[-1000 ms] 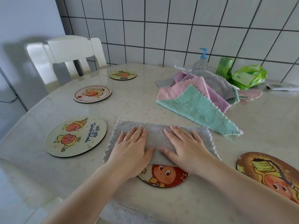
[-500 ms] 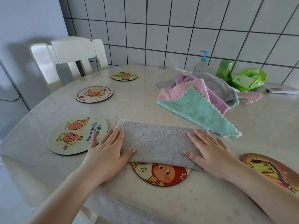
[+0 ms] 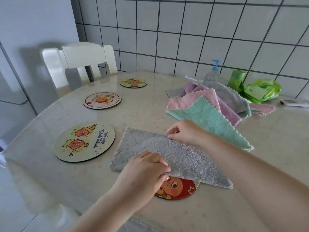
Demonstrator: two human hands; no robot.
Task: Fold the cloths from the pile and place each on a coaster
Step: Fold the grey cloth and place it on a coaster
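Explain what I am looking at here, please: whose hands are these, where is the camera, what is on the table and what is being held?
There is no machine here. A person wears a wide-angle camera on the head, looking forward and down, so the two bare arms reaching in from the bottom are their own.

The left hand and the right hand each pinch an edge of a grey cloth that lies partly over a red coaster near the table's front edge.

Three more round coasters sit to the left: a large yellow one, a middle one and a small far one. To the right is the pile of cloths: teal, pink, purple and grey.

By the tiled wall stand a pump bottle, a green roll and a green packet. A white chair stands behind the table.
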